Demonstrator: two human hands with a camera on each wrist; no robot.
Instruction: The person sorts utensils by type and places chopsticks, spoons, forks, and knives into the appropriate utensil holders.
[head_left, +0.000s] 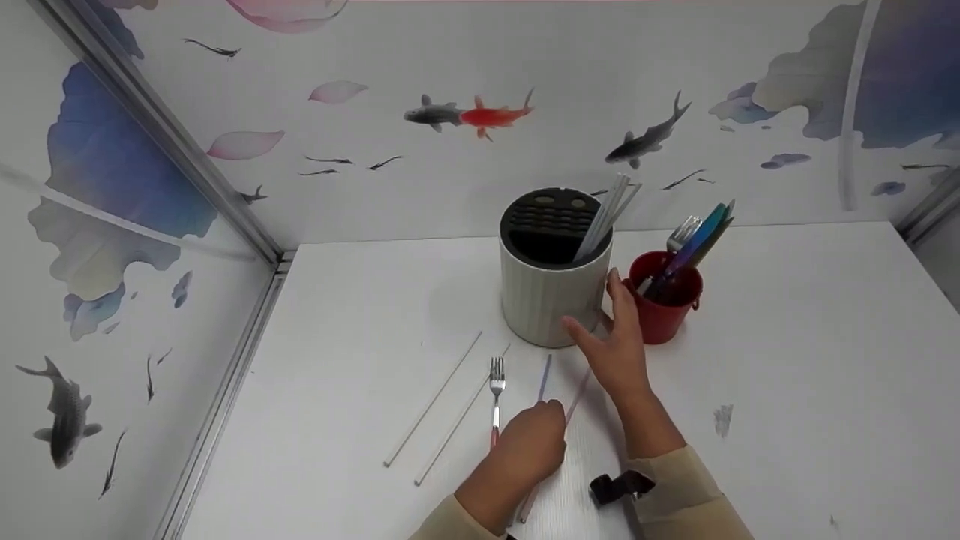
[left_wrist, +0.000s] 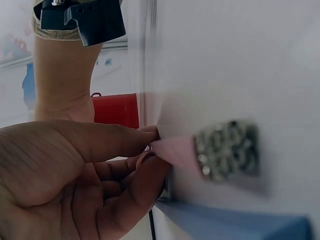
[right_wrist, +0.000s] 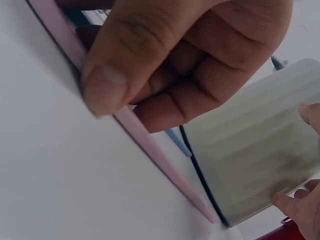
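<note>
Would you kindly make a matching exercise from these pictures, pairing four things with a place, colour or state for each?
1. Pink stick
2. Red bucket
3. Fork on the table
4. Ribbed utensil holder

A. Lying left of the blue stick
B. Black on top
C. Standing to the right of the holder
D. Pinched by the left hand

Pairs: 1-D, 2-C, 3-A, 4-B

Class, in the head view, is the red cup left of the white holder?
No, the red cup is right of the white holder.
</note>
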